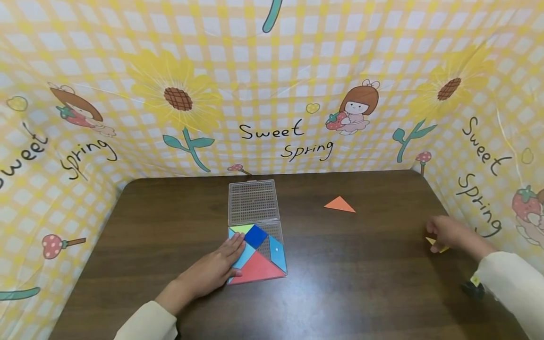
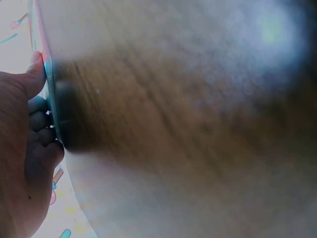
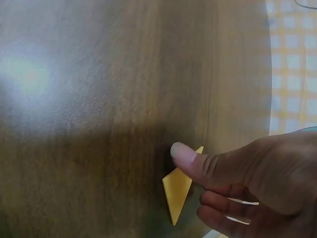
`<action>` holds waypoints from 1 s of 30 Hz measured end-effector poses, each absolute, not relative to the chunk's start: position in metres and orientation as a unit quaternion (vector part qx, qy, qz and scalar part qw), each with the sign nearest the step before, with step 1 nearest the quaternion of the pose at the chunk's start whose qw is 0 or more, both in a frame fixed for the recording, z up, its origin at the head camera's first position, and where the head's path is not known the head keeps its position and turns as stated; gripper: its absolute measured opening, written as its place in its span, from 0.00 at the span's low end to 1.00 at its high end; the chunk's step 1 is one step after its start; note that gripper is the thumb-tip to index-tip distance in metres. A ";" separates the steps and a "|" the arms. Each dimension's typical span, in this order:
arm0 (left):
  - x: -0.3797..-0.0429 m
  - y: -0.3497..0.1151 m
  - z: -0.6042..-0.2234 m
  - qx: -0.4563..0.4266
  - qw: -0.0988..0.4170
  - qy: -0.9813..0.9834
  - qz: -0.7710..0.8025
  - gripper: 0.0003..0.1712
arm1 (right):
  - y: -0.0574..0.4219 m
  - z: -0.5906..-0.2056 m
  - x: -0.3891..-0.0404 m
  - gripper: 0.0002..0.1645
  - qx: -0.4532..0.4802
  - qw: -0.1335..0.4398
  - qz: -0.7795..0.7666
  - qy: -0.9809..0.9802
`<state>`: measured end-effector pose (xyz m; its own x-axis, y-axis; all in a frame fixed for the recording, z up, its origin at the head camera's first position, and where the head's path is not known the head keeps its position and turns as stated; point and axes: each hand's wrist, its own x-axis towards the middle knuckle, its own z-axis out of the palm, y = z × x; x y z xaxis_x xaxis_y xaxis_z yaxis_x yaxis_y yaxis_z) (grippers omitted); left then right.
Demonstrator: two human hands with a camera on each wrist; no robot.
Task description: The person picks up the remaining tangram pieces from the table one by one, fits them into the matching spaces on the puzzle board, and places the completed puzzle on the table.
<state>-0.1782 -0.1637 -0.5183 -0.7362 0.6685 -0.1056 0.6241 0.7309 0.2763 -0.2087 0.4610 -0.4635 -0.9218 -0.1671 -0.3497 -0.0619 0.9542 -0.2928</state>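
Observation:
My left hand (image 1: 214, 267) lies with its fingers across the left side of a tangram case (image 1: 278, 231), the thumb by its front edge. Inside the case are a red triangle (image 1: 257, 268), a dark blue square (image 1: 256, 236), a light blue parallelogram (image 1: 277, 252), a light green piece (image 1: 241, 228) and light blue pieces partly under the fingers. Far to the right, my right hand (image 1: 448, 231) pinches a yellow tangram triangle (image 3: 177, 191) close over the table. The thumb crosses the triangle's upper part, and the other fingers curl behind.
The gridded lid (image 1: 252, 203) of the case lies opened out behind it. An orange triangle (image 1: 340, 205) rests on the dark wooden table (image 1: 323, 293), right of the lid. A small black object (image 1: 472, 290) sits by the right sleeve. Patterned cloth (image 1: 272, 85) surrounds the table's back and sides.

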 end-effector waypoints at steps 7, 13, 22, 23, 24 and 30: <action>-0.179 -0.164 -0.518 0.346 0.107 0.925 0.114 0.41 | 0.466 -0.469 -0.201 0.31 -0.073 0.178 -0.123 0.974; -0.179 -0.164 -0.519 0.348 0.097 0.925 0.122 0.41 | 0.473 -0.473 -0.198 0.28 -0.104 0.154 -0.118 0.976; -0.178 -0.163 -0.518 0.348 0.113 0.922 0.125 0.41 | 0.474 -0.476 -0.202 0.23 -0.102 0.185 -0.144 0.967; -0.178 -0.163 -0.518 0.347 0.113 0.923 0.125 0.41 | 0.473 -0.476 -0.203 0.22 -0.099 0.190 -0.150 0.965; -0.178 -0.163 -0.518 0.348 0.112 0.923 0.125 0.41 | 0.473 -0.476 -0.205 0.22 -0.102 0.190 -0.154 0.964; -0.178 -0.163 -0.518 0.353 0.098 0.921 0.131 0.40 | 0.471 -0.471 -0.215 0.16 -0.088 0.195 -0.198 0.957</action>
